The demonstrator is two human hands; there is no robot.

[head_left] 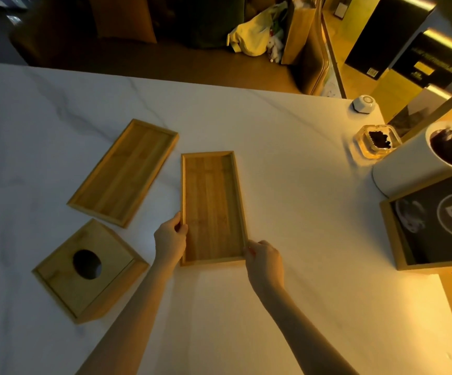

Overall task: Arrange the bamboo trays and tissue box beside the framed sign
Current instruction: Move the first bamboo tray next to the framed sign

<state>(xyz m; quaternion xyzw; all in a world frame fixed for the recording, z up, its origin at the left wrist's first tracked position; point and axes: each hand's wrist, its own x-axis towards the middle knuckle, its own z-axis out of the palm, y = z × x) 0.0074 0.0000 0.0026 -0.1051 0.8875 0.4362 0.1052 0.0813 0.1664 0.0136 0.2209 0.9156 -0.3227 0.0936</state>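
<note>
Hands gripped rectangular bamboo tray (212, 208) mid-table: left hand (170, 239) clamped on left rim, right hand (264, 262) pinching near-right corner, likely for sliding toward black framed sign (436, 220), well apart.

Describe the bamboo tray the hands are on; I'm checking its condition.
The bamboo tray is a shallow empty rectangle of striped golden wood with a thin raised rim. It lies flat on the white marble table, long side running away from the person. The left hand pinches its left rim; the right hand grips its near right corner.
</note>
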